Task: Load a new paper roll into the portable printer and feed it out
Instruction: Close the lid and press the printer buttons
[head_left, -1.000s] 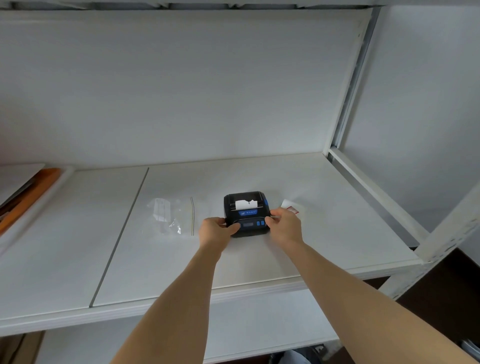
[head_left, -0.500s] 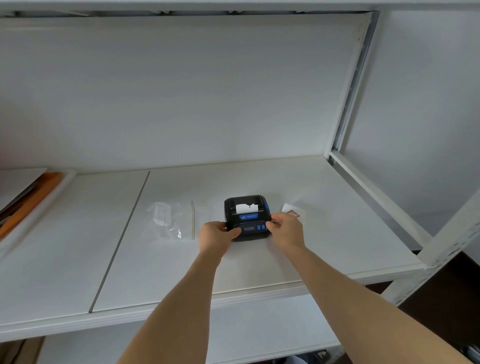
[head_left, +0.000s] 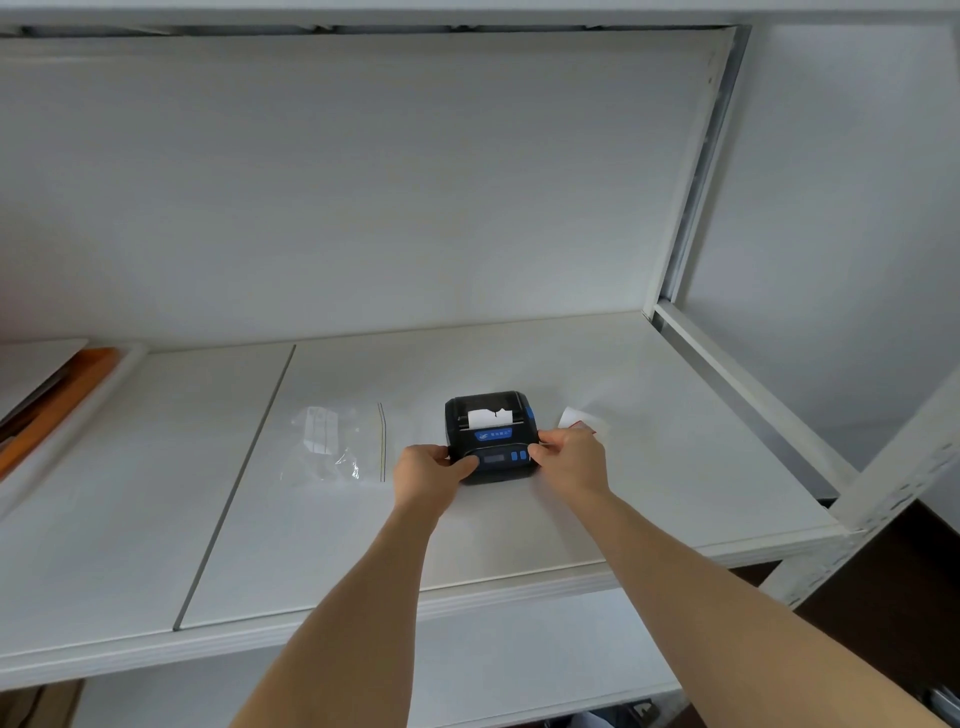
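printer (head_left: 491, 436) sits mid-shelf (head_left: 675, 467), clamped between left hand (head_left: 428, 470) and right hand (head_left: 571, 457); paper (head_left: 488, 417) shows at slot. body should be steadied while feed button is pressed.

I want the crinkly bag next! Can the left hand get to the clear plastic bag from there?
Probably yes. The clear plastic bag lies flat just left of the left hand, with only bare shelf between. It must let go of the printer first.
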